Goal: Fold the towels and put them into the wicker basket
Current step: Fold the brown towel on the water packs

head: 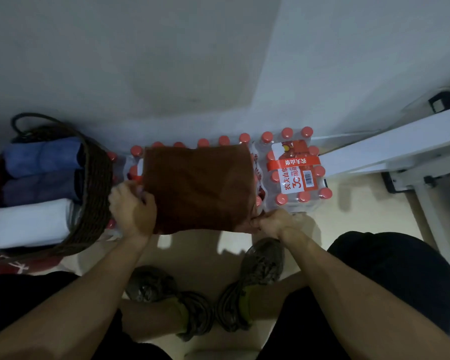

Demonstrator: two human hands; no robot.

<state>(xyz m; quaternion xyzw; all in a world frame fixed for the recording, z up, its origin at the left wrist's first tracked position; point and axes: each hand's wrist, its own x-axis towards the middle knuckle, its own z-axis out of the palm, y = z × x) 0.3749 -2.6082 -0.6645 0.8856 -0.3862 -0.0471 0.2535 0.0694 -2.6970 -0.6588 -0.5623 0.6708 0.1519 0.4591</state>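
A brown towel (200,188) lies spread flat on top of shrink-wrapped packs of water bottles (296,172). My left hand (133,209) grips the towel's near left edge. My right hand (273,222) pinches its near right corner. To the left stands the dark wicker basket (94,193), holding a rolled blue towel (42,157), a dark purple towel (39,189) and a white towel (29,224) side by side.
The bottle packs stand against a pale wall (166,74). A white metal frame (390,149) runs along the floor at the right. My shoes (260,261) rest on the pale floor below the packs. A red cloth (18,267) lies under the basket.
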